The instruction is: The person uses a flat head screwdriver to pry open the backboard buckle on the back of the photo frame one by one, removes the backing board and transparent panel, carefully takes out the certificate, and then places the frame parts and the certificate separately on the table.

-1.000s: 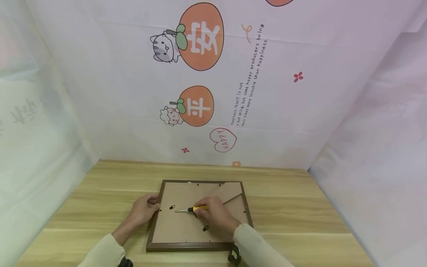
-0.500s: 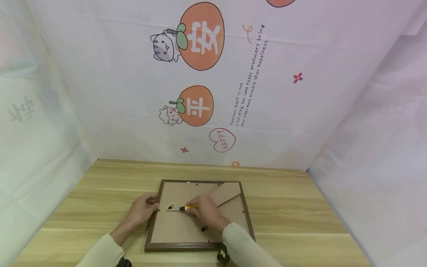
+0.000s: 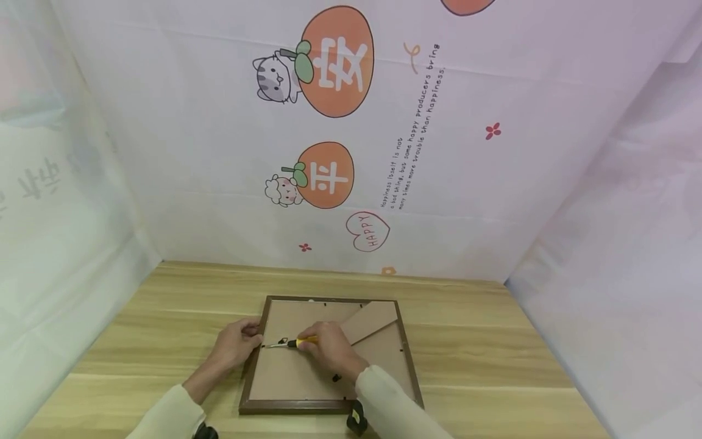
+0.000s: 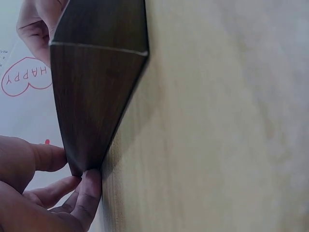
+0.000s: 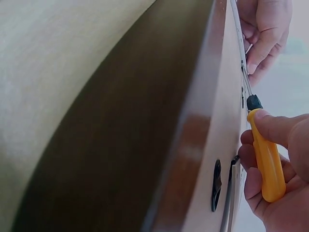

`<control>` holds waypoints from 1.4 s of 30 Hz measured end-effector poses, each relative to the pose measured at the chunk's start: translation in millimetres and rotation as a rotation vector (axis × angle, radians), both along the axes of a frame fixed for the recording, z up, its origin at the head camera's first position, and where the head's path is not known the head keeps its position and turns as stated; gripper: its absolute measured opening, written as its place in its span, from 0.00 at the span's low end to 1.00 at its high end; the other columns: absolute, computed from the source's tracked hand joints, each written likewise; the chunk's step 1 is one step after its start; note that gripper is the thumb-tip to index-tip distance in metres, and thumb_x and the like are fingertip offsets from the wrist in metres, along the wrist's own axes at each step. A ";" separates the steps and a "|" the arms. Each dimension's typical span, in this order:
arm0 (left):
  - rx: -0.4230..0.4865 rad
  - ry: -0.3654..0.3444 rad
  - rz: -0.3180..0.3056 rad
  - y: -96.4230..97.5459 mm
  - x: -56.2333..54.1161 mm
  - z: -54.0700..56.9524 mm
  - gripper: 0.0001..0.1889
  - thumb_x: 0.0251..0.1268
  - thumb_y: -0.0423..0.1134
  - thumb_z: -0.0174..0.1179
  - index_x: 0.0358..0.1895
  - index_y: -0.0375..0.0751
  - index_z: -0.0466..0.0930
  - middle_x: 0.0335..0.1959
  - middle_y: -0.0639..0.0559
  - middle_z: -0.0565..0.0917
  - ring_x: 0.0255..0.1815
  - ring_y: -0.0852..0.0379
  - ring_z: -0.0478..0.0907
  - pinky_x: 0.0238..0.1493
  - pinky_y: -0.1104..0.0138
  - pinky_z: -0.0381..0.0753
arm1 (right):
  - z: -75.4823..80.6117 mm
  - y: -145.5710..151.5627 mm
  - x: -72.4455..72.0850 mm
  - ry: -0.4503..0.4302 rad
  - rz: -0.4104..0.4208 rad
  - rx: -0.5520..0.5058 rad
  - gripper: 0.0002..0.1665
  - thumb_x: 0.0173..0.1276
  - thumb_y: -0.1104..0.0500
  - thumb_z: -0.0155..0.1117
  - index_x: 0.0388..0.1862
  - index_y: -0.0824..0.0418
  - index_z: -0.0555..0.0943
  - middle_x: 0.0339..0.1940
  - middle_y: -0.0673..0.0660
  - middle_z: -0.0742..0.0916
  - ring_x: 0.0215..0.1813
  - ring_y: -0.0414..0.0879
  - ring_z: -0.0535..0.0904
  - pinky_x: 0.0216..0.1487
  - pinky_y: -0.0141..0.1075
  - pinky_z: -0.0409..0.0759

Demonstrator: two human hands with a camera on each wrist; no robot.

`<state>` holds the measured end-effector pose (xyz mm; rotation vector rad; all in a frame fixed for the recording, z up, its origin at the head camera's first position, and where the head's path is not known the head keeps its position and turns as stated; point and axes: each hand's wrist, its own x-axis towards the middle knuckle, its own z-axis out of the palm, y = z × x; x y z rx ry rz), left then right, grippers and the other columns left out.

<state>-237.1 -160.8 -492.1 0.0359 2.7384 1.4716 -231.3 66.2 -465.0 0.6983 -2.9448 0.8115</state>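
Observation:
A brown picture frame point(image 3: 307, 406) lies face down, its tan backing board point(image 3: 290, 378) uppermost. My left hand point(image 3: 237, 342) grips the frame's left side, with fingers on the outer side in the left wrist view. My right hand point(image 3: 331, 349) holds a screwdriver by its yellow handle point(image 5: 269, 166), the thumb along it near the black collar. The thin metal shaft point(image 3: 276, 346) lies low over the board, its tip right at a small dark tab point(image 3: 263, 346) on the left edge, close to my left thumb. My right palm hides part of the board.
A tan stand flap point(image 3: 373, 320) slants across the board's upper right. Black hanging loops point(image 3: 283, 340) sit on the board, and several dark tabs point(image 3: 401, 350) line its edges. The wooden table point(image 3: 471, 347) meets white printed sheets point(image 3: 439, 244) at the back and sides.
My right hand has moved left with the screwdriver, bringing its tip from mid-board to the tab at the left edge. My left hand stays in place on the frame.

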 end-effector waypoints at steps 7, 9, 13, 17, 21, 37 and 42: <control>0.023 -0.008 0.004 -1.5 1.9 -0.2 0.23 0.64 0.29 0.59 0.62 0.26 0.72 0.52 0.32 0.80 0.50 0.40 0.81 0.49 0.56 0.86 | -4.6 -6.5 0.2 -0.001 0.012 -0.018 0.11 0.65 0.56 0.67 0.46 0.54 0.88 0.48 0.52 0.89 0.53 0.46 0.84 0.55 0.37 0.83; 0.026 -0.008 0.001 -2.0 2.4 0.0 0.23 0.65 0.29 0.58 0.62 0.26 0.71 0.52 0.32 0.80 0.51 0.40 0.81 0.49 0.56 0.86 | -5.2 -8.0 0.2 0.009 0.013 -0.021 0.11 0.65 0.56 0.68 0.46 0.54 0.88 0.48 0.53 0.89 0.53 0.47 0.84 0.55 0.37 0.84; 0.028 -0.004 -0.005 -2.5 3.2 1.8 0.22 0.65 0.30 0.59 0.62 0.27 0.72 0.53 0.33 0.80 0.51 0.40 0.81 0.49 0.56 0.86 | -6.9 -7.8 -1.1 0.020 0.015 -0.022 0.11 0.65 0.56 0.68 0.46 0.55 0.88 0.48 0.53 0.89 0.52 0.46 0.84 0.54 0.36 0.84; 0.034 0.002 -0.015 -2.1 3.2 3.5 0.22 0.65 0.30 0.59 0.62 0.28 0.72 0.52 0.34 0.80 0.51 0.41 0.81 0.48 0.56 0.86 | -6.9 -4.2 -2.5 0.010 0.016 -0.013 0.12 0.65 0.55 0.67 0.46 0.54 0.88 0.48 0.52 0.89 0.52 0.45 0.84 0.54 0.34 0.84; 0.032 0.000 -0.016 -2.3 1.8 3.2 0.22 0.65 0.31 0.59 0.62 0.28 0.72 0.53 0.34 0.80 0.52 0.40 0.81 0.49 0.56 0.86 | -4.5 -0.5 -2.7 0.002 0.005 -0.017 0.12 0.65 0.56 0.68 0.47 0.54 0.88 0.49 0.52 0.89 0.53 0.46 0.84 0.55 0.36 0.84; 0.012 0.000 -0.001 -1.5 0.0 0.9 0.22 0.64 0.30 0.60 0.62 0.29 0.73 0.53 0.34 0.81 0.52 0.39 0.81 0.50 0.56 0.86 | -7.7 -0.6 -6.2 0.014 0.037 -0.050 0.12 0.65 0.55 0.68 0.47 0.55 0.88 0.48 0.52 0.89 0.53 0.44 0.84 0.56 0.34 0.83; 0.001 0.004 -0.002 -1.4 1.1 0.0 0.22 0.65 0.30 0.60 0.61 0.29 0.73 0.52 0.34 0.81 0.52 0.39 0.81 0.50 0.55 0.86 | -12.4 1.7 -9.7 -0.028 0.072 -0.087 0.13 0.65 0.59 0.68 0.48 0.55 0.87 0.49 0.52 0.89 0.52 0.42 0.83 0.53 0.31 0.82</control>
